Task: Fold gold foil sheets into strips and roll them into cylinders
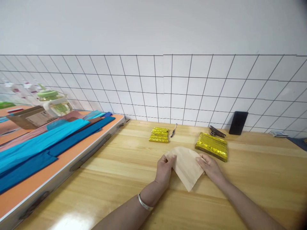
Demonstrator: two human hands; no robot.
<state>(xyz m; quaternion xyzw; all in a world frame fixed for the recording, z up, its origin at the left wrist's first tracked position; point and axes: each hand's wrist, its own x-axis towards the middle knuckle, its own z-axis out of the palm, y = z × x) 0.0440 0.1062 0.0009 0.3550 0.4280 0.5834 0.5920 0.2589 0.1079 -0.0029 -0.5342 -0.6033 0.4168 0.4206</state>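
Note:
A fan-shaped piece of tan paper (187, 167) is held between my two hands over the wooden table, its point toward me and its rounded edge away. My left hand (165, 171) pinches its left corner, thumb on top. At the right corner, my right hand (209, 167) grips it the same way. Just beyond my right hand lies a stack of shiny gold foil sheets (211, 145). A smaller group of folded gold foil strips (158, 134) sits farther back, beyond my left hand, with a pen (174, 130) beside it.
A stapler (217, 131) lies behind the gold stack, and a dark phone (238, 123) leans on the tiled wall. To the left, an orange-topped table (79, 150) bears blue cloth-like strips (45, 143), a cardboard box (31, 116) and a green-lidded jug (54, 102).

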